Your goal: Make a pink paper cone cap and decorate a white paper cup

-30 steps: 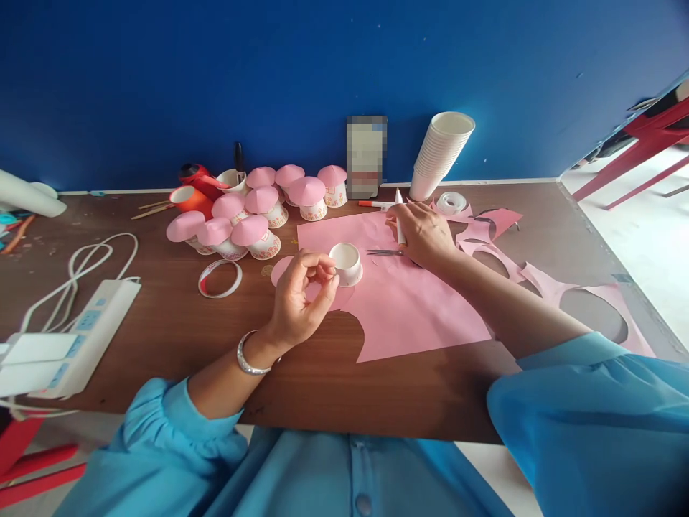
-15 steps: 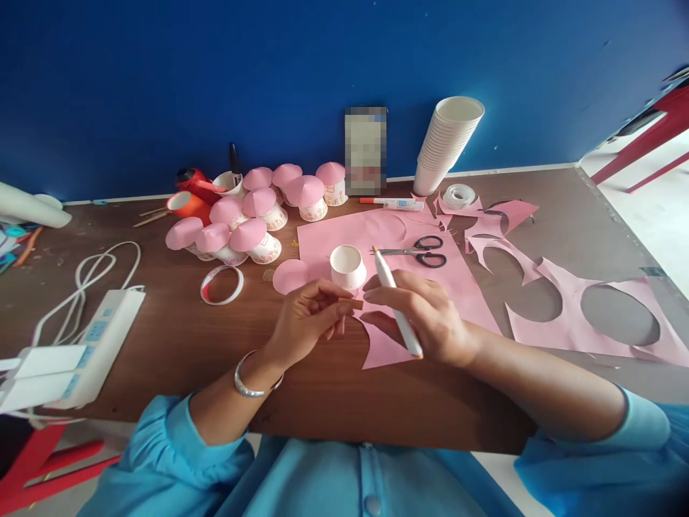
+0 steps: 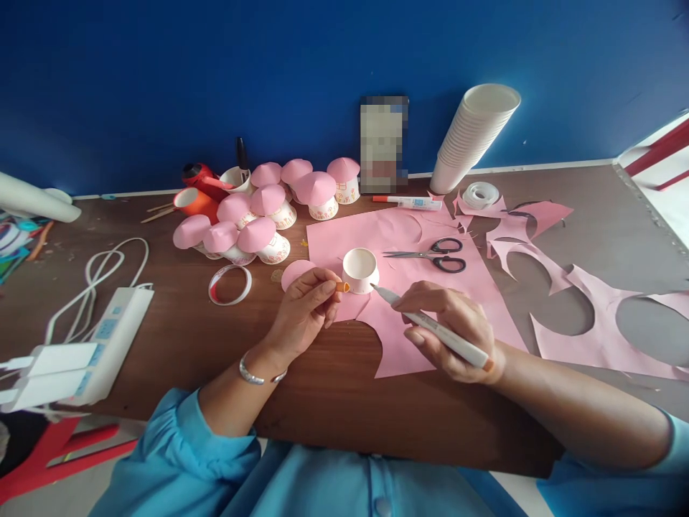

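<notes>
My left hand [image 3: 306,312] pinches a small orange marker cap [image 3: 342,286], its end facing right. My right hand [image 3: 452,327] holds a white marker [image 3: 446,336] with its uncapped tip pointing up and left, close to a short white paper cup [image 3: 360,270]. That cup stands upright on a pink paper sheet [image 3: 339,233], between my two hands. Black-handled scissors [image 3: 430,255] lie on the sheet to the right of the cup. A pink paper disc [image 3: 297,274] lies partly behind my left hand.
Several decorated cups with pink cone tops [image 3: 269,199] stand at the back left. A tape roll [image 3: 230,285] and a power strip [image 3: 115,341] lie left. Behind are a phone [image 3: 383,143] and stacked cups [image 3: 476,136]; pink scraps [image 3: 597,309] lie right.
The marker in my right hand has turned from steep to slanted, its tip now by the cup, and that hand has moved right. The cap in my left hand now shows its end. The view has shifted slightly.
</notes>
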Demonstrator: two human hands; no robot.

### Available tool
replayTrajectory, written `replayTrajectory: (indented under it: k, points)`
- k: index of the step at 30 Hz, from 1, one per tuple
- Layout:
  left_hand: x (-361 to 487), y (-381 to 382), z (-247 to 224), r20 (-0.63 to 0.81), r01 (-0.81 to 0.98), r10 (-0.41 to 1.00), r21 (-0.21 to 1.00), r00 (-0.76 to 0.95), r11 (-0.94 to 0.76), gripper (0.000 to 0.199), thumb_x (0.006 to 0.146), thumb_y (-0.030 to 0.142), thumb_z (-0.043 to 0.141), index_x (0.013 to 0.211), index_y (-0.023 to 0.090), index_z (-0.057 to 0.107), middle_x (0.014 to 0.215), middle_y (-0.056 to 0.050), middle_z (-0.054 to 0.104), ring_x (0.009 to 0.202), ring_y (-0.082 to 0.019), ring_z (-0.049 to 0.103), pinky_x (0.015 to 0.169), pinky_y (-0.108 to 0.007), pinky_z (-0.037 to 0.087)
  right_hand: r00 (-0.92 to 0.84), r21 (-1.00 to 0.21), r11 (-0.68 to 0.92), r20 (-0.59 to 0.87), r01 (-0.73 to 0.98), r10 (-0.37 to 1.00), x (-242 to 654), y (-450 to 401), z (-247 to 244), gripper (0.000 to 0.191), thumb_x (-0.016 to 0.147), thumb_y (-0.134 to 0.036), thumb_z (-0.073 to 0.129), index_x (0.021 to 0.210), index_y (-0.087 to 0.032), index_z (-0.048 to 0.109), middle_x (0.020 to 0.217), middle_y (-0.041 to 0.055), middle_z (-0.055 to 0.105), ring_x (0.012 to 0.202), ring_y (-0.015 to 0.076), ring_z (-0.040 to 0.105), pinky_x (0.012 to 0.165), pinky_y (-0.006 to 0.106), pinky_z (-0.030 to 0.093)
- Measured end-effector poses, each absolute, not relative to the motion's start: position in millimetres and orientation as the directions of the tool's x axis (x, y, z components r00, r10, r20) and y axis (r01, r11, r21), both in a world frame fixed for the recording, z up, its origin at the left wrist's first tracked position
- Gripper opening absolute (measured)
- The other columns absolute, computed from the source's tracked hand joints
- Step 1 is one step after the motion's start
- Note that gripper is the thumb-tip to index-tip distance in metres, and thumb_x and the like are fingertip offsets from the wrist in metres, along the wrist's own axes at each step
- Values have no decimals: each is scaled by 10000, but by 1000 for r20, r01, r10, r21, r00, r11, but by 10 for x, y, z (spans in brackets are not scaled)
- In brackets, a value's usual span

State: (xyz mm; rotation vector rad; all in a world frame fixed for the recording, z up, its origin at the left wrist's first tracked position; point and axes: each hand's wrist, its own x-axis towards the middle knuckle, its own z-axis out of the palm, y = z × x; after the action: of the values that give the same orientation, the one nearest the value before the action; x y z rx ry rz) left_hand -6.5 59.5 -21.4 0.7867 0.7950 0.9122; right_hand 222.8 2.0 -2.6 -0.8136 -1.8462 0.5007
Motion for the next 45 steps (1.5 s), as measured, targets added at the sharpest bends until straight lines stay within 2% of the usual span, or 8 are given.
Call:
replayTrajectory:
  k: [10, 22, 26, 30, 34, 36, 43, 45]
  points:
    - [-47, 523, -265, -309, -275, 786, 816, 535, 508, 303, 788, 372, 861, 829, 152, 656, 685, -3, 700, 444, -52, 538, 379, -141, 391, -386, -732, 656, 561, 181, 732, 2184, 9, -23, 160, 960, -147, 572, 1110, -189, 609, 799, 25, 707, 667, 143, 656, 627, 265, 544]
    - [-76, 514, -281, -254, -254, 762, 840, 595, 479, 284, 807, 384, 842, 826, 159, 668, 674, 1, 674, 451, -59, 540, 381, -150, 408, -377, -781, 598, 507, 179, 775, 2183, -7, -35, 138, 973, -169, 566, 1097, -200, 619, 861, 41, 733, 694, 143, 675, 638, 268, 556]
    - [-73, 483, -268, -183, -233, 774, 890, 607, 392, 255, 789, 337, 860, 813, 163, 675, 661, 0, 696, 461, -75, 578, 405, -166, 450, -404, -819, 535, 427, 206, 809, 2161, -24, -48, 98, 1006, -242, 582, 1101, -219, 580, 872, 25, 741, 698, 137, 695, 641, 257, 573]
    - [-64, 506, -233, -99, -300, 847, 908, 523, 292, 247, 791, 333, 858, 807, 170, 673, 666, 2, 713, 437, -69, 567, 375, -153, 425, -267, -825, 525, 468, 209, 842, 2210, -16, -35, 296, 946, -420, 722, 1085, -213, 564, 863, 27, 728, 663, 143, 688, 576, 258, 558]
    - [-64, 544, -231, -36, -329, 887, 921, 461, 209, 235, 795, 321, 855, 787, 173, 672, 658, 5, 718, 427, -67, 559, 361, -149, 425, -207, -746, 566, 527, 351, 824, 2259, 11, -12, 77, 973, -211, 666, 1030, -220, 615, 819, 25, 742, 659, 150, 695, 565, 266, 530]
    - [-81, 550, -242, -5, -316, 897, 935, 443, 161, 217, 800, 312, 851, 796, 176, 682, 669, 0, 724, 447, -76, 581, 363, -151, 433, -214, -716, 580, 542, 388, 813, 2250, 9, -22, 102, 980, -148, 626, 1049, -223, 622, 819, 20, 751, 659, 150, 701, 563, 262, 527]
    - [-141, 524, -194, 145, -234, 890, 971, 432, -45, 133, 839, 286, 821, 867, 191, 731, 710, -7, 717, 499, -85, 619, 434, -174, 491, -235, -776, 577, 529, 256, 816, 2167, -24, -58, 131, 995, -156, 578, 1106, -215, 615, 793, 16, 722, 647, 152, 675, 549, 266, 520]
    - [-136, 540, -218, 208, -185, 893, 972, 399, -144, 276, 790, 325, 866, 1009, 211, 742, 782, -12, 716, 605, -97, 643, 529, -191, 539, -201, -799, 544, 506, 257, 839, 2184, 20, -54, 115, 997, -185, 589, 1101, -221, 623, 813, 18, 719, 632, 141, 657, 550, 266, 515]
